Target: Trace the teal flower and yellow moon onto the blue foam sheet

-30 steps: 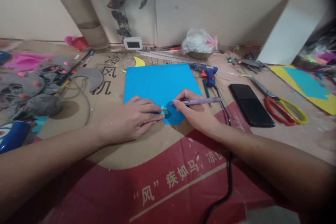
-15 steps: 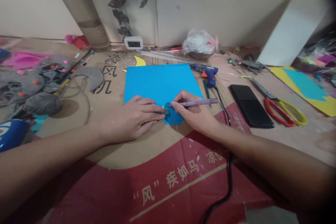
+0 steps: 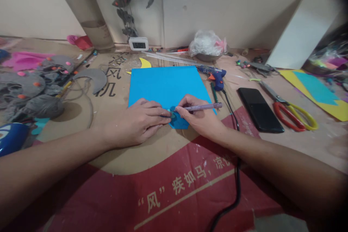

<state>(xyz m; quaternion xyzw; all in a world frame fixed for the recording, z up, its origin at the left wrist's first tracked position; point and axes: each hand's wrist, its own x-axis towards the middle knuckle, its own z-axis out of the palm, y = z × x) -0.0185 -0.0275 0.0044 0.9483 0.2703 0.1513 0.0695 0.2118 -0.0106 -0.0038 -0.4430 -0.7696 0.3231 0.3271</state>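
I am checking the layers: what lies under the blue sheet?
The blue sheet lies on printed cardboard. A yellow piece peeks out behind its far edge; how far it continues underneath is hidden.

Lying flat on the cardboard: blue sheet (image 3: pixel 165 83), rectangular, near edge cut into a rounded tab between the hands. Resting on that tab: small teal cutout (image 3: pixel 171 113), mostly covered by fingertips. Lying nearly level above the sheet's near right corner: pen (image 3: pixel 202 107), slim, pale purple, tip pointing left and touching the sheet beside the cutout.
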